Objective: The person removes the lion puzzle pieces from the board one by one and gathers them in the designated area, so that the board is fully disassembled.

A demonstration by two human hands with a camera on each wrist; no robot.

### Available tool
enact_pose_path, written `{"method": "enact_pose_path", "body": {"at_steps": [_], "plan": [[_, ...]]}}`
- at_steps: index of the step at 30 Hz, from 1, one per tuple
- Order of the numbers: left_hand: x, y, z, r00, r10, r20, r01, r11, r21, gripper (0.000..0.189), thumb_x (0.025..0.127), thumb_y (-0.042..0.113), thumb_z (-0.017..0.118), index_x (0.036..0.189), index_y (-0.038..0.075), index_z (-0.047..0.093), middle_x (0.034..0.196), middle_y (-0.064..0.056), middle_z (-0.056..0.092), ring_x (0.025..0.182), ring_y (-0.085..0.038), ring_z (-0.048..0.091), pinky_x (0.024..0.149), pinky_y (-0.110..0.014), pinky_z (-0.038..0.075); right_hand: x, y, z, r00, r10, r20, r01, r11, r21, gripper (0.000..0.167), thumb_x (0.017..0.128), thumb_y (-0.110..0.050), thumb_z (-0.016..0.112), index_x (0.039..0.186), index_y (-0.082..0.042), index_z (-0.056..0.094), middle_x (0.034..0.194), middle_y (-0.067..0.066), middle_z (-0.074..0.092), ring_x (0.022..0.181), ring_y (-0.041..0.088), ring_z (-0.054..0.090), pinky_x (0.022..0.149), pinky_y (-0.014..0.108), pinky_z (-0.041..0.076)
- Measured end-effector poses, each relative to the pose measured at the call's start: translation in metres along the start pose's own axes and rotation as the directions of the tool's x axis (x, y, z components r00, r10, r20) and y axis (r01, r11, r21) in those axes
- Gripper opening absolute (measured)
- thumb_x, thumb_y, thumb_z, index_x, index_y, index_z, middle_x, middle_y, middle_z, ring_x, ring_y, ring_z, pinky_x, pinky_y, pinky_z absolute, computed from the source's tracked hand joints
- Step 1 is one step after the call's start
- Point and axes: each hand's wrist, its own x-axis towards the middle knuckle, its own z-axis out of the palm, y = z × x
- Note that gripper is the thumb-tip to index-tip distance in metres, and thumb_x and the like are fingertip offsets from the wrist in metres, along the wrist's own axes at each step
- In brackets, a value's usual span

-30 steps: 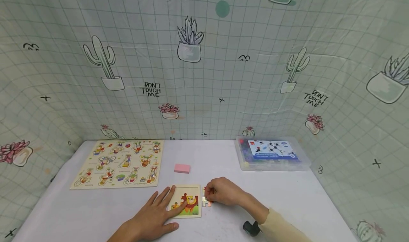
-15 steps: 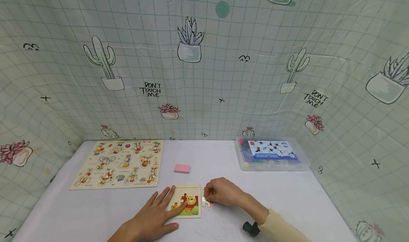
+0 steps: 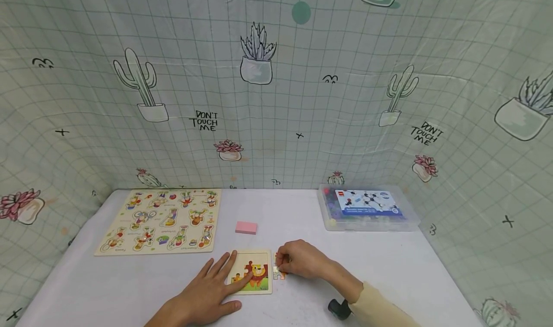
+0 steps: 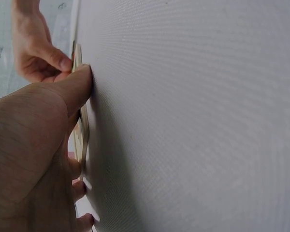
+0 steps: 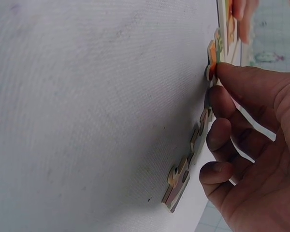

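Observation:
My left hand (image 3: 207, 291) lies spread across the left side of a small square jigsaw tray (image 3: 270, 260), its index fingertip over the partly assembled yellow bear picture (image 3: 258, 270). Just right of the tray, my right hand (image 3: 304, 259) pinches at a jigsaw piece (image 5: 212, 55) with thumb and curled index finger. That piece has an orange face and lies close to the cloth. Several other loose jigsaw pieces (image 5: 178, 186) lie in a line beside it, partly hidden under the right hand in the head view. The remaining right fingers are curled and hold nothing.
A large wooden picture-puzzle board (image 3: 129, 252) lies at the back left. Beyond the tray sits a pink block (image 3: 246, 228). A clear plastic box (image 3: 367, 226) with a molecule label stands at the back right. A small black object (image 3: 339, 309) is beside the right sleeve.

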Motion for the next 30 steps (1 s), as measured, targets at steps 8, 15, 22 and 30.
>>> {"method": "enact_pose_path", "body": {"at_steps": [8, 15, 22, 30], "plan": [[-0.0005, 0.0003, -0.0017, 1.000, 0.004, -0.002, -0.004, 1.000, -0.002, 0.062, 0.096, 0.063, 0.051, 0.154, 0.044, 0.038, 0.168, -0.017, 0.010, 0.154, -0.037, 0.011, 0.118, -0.064, 0.016, 0.0007, 0.0016, 0.0012, 1.000, -0.008, -0.006, 0.008, 1.000, -0.017, 0.009, 0.090, -0.018, 0.076, 0.086, -0.021, 0.069, 0.074, -0.016, 0.055, 0.068, 0.000, 0.049, 0.065, 0.019, 0.043], [-0.0017, -0.0004, -0.0018, 1.000, 0.012, -0.008, -0.012, 1.000, -0.005, 0.062, 0.096, 0.063, 0.050, 0.154, 0.043, 0.038, 0.168, -0.018, 0.010, 0.154, -0.038, 0.011, 0.118, -0.064, 0.016, -0.0001, 0.0014, 0.0006, 1.000, 0.000, 0.002, 0.000, 1.000, -0.010, 0.008, 0.090, -0.017, 0.076, 0.086, -0.021, 0.070, 0.073, -0.016, 0.055, 0.067, 0.000, 0.049, 0.065, 0.019, 0.043], [-0.0013, -0.0001, -0.0018, 1.000, 0.005, 0.002, -0.005, 1.000, -0.004, 0.063, 0.096, 0.064, 0.050, 0.154, 0.044, 0.037, 0.168, -0.016, 0.010, 0.154, -0.037, 0.012, 0.118, -0.064, 0.016, -0.0025, 0.0009, -0.0007, 1.000, -0.001, 0.008, 0.001, 1.000, 0.006, 0.010, 0.090, -0.016, 0.076, 0.086, -0.021, 0.068, 0.073, -0.015, 0.055, 0.067, 0.001, 0.049, 0.064, 0.020, 0.043], [-0.0019, -0.0009, -0.0008, 1.000, 0.012, -0.015, -0.012, 1.000, -0.009, 0.062, 0.096, 0.062, 0.051, 0.154, 0.042, 0.039, 0.168, -0.017, 0.011, 0.154, -0.037, 0.013, 0.117, -0.064, 0.017, -0.0043, 0.0010, -0.0022, 1.000, -0.001, 0.001, 0.001, 1.000, 0.025, 0.009, 0.090, -0.016, 0.076, 0.086, -0.020, 0.070, 0.073, -0.015, 0.056, 0.066, 0.001, 0.049, 0.063, 0.020, 0.042]]}}
